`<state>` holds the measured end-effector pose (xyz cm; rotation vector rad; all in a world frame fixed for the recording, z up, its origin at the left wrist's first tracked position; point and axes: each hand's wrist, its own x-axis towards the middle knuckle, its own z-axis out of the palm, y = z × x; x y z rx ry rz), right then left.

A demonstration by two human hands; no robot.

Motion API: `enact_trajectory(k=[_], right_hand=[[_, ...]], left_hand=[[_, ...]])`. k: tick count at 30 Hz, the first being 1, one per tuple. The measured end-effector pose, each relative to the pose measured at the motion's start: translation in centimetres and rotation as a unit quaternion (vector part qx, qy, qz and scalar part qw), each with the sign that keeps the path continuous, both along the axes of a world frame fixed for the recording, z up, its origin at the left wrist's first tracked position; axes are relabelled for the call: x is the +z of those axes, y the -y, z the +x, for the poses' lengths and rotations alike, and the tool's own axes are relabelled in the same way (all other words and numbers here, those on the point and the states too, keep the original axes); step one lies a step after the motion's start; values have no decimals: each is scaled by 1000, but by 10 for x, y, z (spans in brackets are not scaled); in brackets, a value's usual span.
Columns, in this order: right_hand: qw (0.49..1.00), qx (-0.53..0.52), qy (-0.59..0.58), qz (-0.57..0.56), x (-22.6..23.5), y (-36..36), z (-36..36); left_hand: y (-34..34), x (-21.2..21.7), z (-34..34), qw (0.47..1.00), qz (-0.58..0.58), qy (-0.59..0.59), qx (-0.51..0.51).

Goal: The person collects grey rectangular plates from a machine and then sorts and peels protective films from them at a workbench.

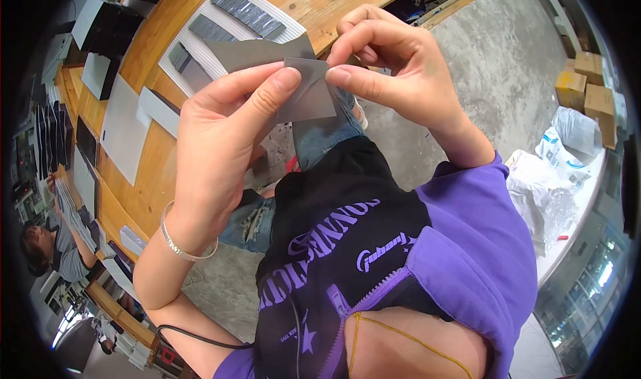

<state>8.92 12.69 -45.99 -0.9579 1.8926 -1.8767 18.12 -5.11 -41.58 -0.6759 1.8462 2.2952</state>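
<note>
Above my lap, a thin grey sheet (309,102) is pinched between the thumb and fingers of my left hand (217,122), which grips its upper left part. Thumb and index finger of my right hand (407,69) are closed together at the sheet's upper right corner; the other fingers curl behind. A crease or loose film edge seems to run across the sheet. Just behind it shows a larger grey piece (254,53) with a wavy upper edge; whether my left hand also holds it, I cannot tell.
Beyond my hands, a white ribbed board (298,24) on the wooden table (177,15) carries stacks of dark grey strips (247,15). Pale flat sheets (125,129) lie farther left, where another person (57,249) sits. Cardboard boxes (599,105) and plastic bags (544,185) are at the right.
</note>
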Motion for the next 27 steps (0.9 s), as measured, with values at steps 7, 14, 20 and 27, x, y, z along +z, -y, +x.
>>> enact_trajectory(k=[7,14,20,27], right_hand=[[989,34,139,33,4,-4,-2],[986,-124,-96,54,-6,-26,-28],[974,-142,-179,4,-5,-21,-16],[968,-108,-225,5,6,3,6]], left_hand=[[-3,1,-1,999,-35,-2,-22],[-4,2,-1,999,39,26,0],[-6,0,-2,995,101,3,4],[-8,-3,-4,993,113,-15,-16]])
